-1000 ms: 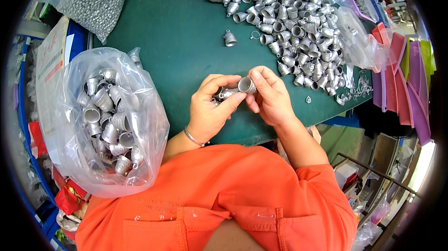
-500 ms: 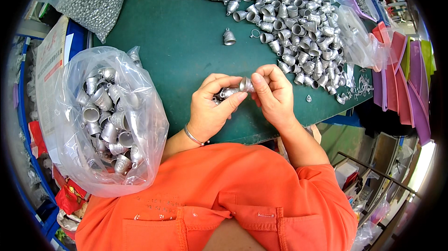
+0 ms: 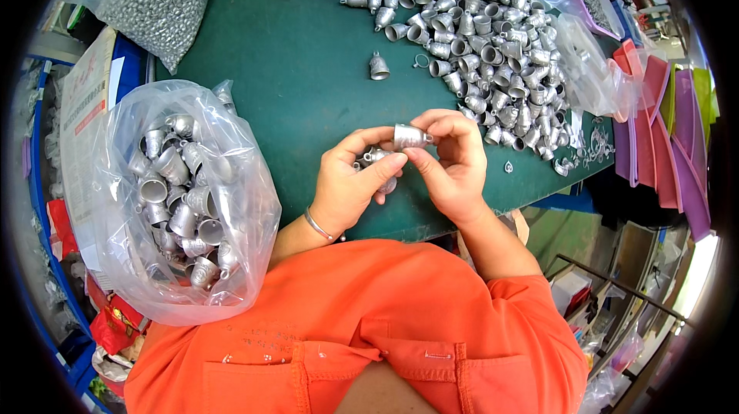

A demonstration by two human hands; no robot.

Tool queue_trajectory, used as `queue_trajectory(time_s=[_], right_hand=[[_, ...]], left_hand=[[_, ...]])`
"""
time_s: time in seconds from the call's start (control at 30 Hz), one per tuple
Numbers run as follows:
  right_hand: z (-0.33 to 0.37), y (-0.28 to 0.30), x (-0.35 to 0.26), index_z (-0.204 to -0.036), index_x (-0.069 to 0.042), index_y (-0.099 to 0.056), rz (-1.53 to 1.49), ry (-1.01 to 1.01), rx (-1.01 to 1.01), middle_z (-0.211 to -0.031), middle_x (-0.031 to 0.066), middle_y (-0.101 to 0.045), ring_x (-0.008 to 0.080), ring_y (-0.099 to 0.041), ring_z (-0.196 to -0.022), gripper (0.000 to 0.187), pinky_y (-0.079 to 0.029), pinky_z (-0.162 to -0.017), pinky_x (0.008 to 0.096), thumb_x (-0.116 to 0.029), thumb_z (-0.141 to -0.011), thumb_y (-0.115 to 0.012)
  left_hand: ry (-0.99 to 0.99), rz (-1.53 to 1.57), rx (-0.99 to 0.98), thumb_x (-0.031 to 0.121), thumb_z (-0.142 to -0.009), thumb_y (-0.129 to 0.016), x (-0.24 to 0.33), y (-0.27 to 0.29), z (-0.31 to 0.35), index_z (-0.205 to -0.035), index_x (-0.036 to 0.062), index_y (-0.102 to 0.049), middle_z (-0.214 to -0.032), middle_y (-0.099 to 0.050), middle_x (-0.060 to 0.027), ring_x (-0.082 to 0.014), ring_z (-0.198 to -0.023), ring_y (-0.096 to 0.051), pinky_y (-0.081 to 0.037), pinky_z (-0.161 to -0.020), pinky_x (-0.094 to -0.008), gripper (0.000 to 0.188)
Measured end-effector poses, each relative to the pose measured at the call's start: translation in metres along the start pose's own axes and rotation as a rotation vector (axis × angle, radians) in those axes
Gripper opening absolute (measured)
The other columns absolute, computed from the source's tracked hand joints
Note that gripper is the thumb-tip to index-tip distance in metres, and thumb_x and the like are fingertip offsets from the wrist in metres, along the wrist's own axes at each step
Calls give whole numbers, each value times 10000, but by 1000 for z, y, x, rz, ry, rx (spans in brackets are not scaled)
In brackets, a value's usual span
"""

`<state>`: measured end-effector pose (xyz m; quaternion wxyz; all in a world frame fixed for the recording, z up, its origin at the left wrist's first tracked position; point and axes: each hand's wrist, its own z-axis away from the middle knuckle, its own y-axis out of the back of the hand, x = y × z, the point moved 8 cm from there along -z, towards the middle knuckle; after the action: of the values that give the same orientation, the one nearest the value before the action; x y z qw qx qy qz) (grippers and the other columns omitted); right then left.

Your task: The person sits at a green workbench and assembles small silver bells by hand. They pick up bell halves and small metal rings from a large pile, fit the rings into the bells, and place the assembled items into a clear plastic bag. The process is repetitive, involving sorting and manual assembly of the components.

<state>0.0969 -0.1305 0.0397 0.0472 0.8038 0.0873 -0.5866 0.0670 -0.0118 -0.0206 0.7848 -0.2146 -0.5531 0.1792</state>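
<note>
In front of my chest, a small silvery metal bell (image 3: 409, 135) lies on its side between my two hands, its loop end pointing right. My right hand (image 3: 459, 175) pinches it near the loop with thumb and fingers. My left hand (image 3: 344, 183), curled closed, holds several more bells (image 3: 376, 155) against its palm, and its fingertips reach the mouth of the first bell. Beyond my hands, one bell (image 3: 379, 67) stands alone on the green tabletop (image 3: 308, 37) beside a small ring (image 3: 421, 61). A large heap of bells (image 3: 493, 52) spreads over the far right.
At my left stands an open clear plastic bag (image 3: 258, 191) holding many bells. Behind it sits a bag of small silvery beads (image 3: 165, 14). Small metal bits (image 3: 596, 141) lie by the right table edge, near pink and purple plastic bins (image 3: 658, 133).
The bell between my hands has turned, so its loop now points right and its side shows. My right fingers have shifted up around the loop end. The left hand stays nearly in place.
</note>
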Motion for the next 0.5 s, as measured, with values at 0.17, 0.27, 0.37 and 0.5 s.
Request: queue_trajectory(time_s=[0.17,0.27,0.37,0.5], right_hand=[[-8,-22,-22,-813,-16,-592,131,147,-368,-1002,151,-609,245,-582,-884,211,-479,-715,320,129,-672,-532],[-34,-13,-18,-834,-20,-592,385,237,-275,-1006,149,-610,265,-586,-891,258,-475,-736,339,133,-643,-511],[-69,-33,-2,-902,-21,-596,776,443,-347,-1033,114,-602,301,-543,-965,304,-436,-830,371,133,-650,-524],[-84,-35,37,-957,-30,-594,882,391,-531,-1046,105,-592,305,-540,-959,317,-440,-830,357,97,-667,-586]], left_hand=[[64,359,-172,309,-909,-532,-11,-4,-1,-1031,8,-556,-829,-588,-55,-93,-623,-562,-420,-422,-197,325],[96,322,-77,326,-901,-484,-10,-2,-3,-947,38,-528,-880,-570,-106,-188,-700,-601,-447,-430,-255,295],[119,435,-131,266,-853,-492,-17,-1,-4,-922,46,-524,-971,-540,-131,-247,-827,-617,-488,-453,-294,233],[101,463,-129,272,-858,-485,-13,-1,-3,-904,41,-521,-976,-533,-130,-258,-814,-612,-502,-454,-320,238]])
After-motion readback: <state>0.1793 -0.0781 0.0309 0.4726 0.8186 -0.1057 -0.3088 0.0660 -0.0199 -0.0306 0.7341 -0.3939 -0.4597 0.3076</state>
